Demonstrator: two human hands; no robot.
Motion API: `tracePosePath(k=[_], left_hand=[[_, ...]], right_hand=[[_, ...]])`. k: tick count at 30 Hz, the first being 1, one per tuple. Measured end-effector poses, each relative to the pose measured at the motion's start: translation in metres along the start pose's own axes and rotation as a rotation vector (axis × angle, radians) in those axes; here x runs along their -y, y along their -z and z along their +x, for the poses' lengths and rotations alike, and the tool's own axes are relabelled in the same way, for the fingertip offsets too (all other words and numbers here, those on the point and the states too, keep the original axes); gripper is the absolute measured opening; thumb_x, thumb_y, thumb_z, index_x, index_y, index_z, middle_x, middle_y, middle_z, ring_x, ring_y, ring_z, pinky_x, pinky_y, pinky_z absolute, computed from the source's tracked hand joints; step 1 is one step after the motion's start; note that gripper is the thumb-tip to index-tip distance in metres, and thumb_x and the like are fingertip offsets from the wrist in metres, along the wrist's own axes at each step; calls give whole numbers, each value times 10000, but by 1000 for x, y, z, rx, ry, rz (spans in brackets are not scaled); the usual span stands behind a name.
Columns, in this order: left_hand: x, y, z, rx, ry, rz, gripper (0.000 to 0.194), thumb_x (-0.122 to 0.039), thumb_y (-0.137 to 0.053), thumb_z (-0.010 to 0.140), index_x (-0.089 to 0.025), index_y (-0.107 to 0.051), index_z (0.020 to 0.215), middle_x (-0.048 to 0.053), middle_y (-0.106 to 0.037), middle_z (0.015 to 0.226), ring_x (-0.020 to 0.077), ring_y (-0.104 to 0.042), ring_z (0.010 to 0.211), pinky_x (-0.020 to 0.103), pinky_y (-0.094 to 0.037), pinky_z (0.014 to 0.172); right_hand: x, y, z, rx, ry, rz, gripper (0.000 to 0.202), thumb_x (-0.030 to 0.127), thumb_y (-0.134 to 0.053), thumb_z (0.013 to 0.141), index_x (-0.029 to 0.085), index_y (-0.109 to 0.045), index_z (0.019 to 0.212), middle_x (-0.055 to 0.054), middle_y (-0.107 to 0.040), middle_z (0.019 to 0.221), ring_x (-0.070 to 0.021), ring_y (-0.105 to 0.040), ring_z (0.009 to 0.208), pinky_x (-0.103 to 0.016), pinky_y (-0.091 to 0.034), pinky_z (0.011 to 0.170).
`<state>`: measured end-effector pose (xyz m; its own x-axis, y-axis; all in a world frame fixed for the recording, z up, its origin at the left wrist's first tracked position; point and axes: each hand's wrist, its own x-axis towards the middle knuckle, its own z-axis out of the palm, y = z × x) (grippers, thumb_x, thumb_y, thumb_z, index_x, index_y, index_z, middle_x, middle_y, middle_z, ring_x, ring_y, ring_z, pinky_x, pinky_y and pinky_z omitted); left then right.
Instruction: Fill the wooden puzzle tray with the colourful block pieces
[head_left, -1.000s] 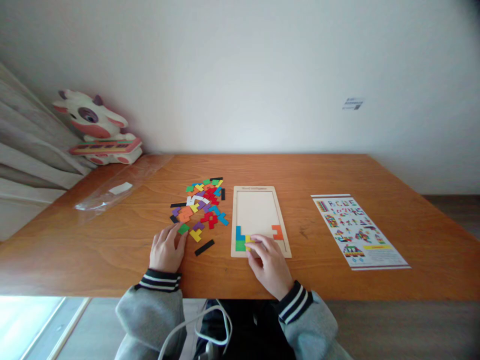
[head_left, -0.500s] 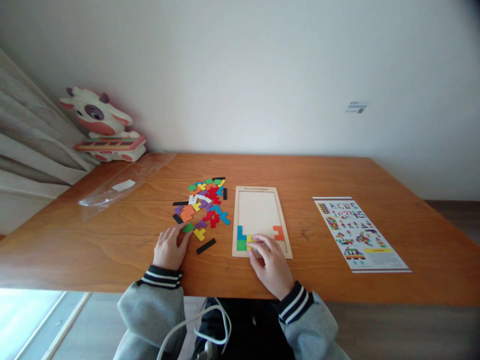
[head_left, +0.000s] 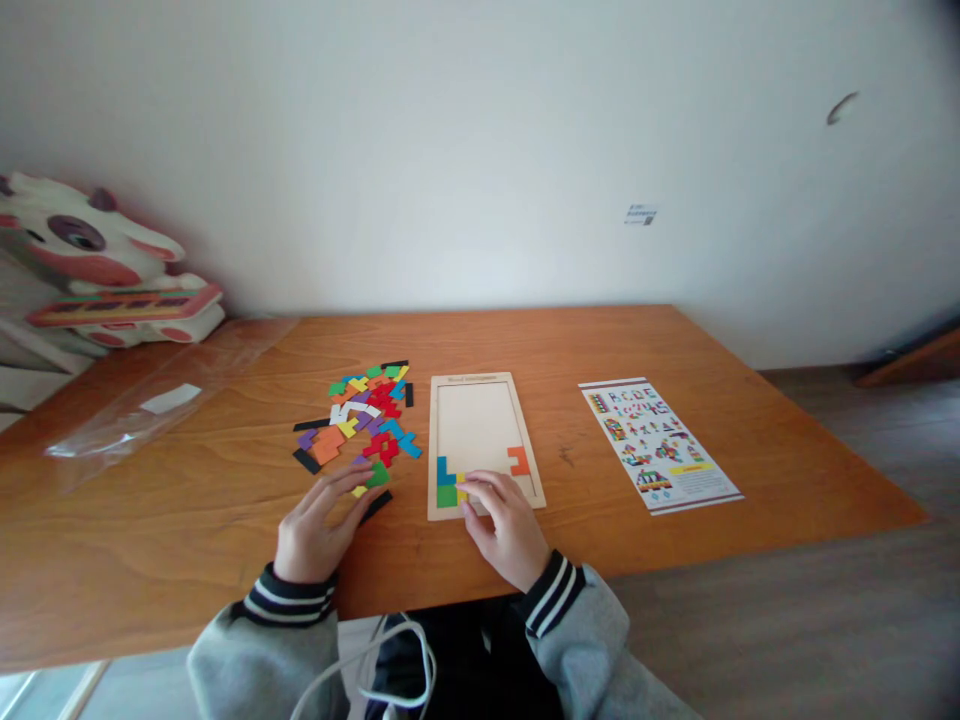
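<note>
My left hand (head_left: 319, 525) pinches a green puzzle piece (head_left: 379, 474) between thumb and fingers, at the near end of a loose pile. Beneath it lie a black bar piece (head_left: 376, 506) and a yellow piece, both partly covered. My right hand (head_left: 508, 530) rests at the lower part of a wooden puzzle board (head_left: 433, 440), thumb and fingertips closed on a yellow piece (head_left: 460, 492) that they partly hide. Beside that piece, in the board's lower left corner, sit a blue piece (head_left: 442, 471) and a green one (head_left: 446, 496). An orange piece (head_left: 519, 461) lies by the right rim.
Several coloured pieces (head_left: 382, 447) are spread left of the board. A printed pattern sheet (head_left: 652, 440) lies to the right. At the back left are a clear plastic bag (head_left: 217, 370) and a cow-shaped toy keyboard (head_left: 135, 300). A white cable (head_left: 420, 640) hangs over my lap.
My left hand has carried the green piece rightward and nearer to me, over the yellow piece and black bar. My right hand stays at the board. The view has turned right.
</note>
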<state>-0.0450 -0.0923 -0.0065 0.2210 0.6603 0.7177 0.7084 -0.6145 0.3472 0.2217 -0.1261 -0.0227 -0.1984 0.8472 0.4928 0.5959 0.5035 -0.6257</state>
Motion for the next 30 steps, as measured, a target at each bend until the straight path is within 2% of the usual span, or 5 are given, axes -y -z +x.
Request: tracePosePath(k=[4,8,13,20,30], left_hand=[[-38,-28,13,141,-155,-224,212,-164,-661,920,-202,-648,1129,61,-734,1114,156,-728,976,264,-608,896],[-58,-46,15,182,-194,-314,204,-148,-620,943,-201,-645,1138,62,-732,1112,146,-724,986,248,-614,886],[-55,-49,10,188,-142,-317,265,-165,-625,945,-211,-609,1205,62,-723,1145,154,-710,1029,272,-606,912],[-43,-50,5,181,-84,-63,241,-267,-643,932,-215,-644,1167,118,-665,1264,260,-642,1125,441,-564,954],[-41,-54,-1,251,-38,-2,183,-258,-577,955,-208,-668,1106,96,-683,1215,249,-633,1061,423,-556,916]], right_hand=[[2,3,0,3,58,71,394,98,-561,924,248,-557,1288,-78,-694,1157,-223,-635,1058,-428,-556,928],[3,5,-1,-29,78,118,399,97,-564,925,250,-554,1294,-78,-701,1146,-216,-647,1036,-407,-571,910],[5,8,1,-90,54,162,307,119,-571,932,265,-641,1192,-60,-709,1074,-193,-662,1004,-369,-578,896],[4,4,3,-136,-35,110,310,147,-531,953,263,-661,1209,-69,-706,1109,-190,-671,1051,-356,-577,942],[-6,-14,26,-207,-125,75,314,113,-486,946,208,-675,1178,-109,-711,1105,-208,-689,1038,-376,-586,945]])
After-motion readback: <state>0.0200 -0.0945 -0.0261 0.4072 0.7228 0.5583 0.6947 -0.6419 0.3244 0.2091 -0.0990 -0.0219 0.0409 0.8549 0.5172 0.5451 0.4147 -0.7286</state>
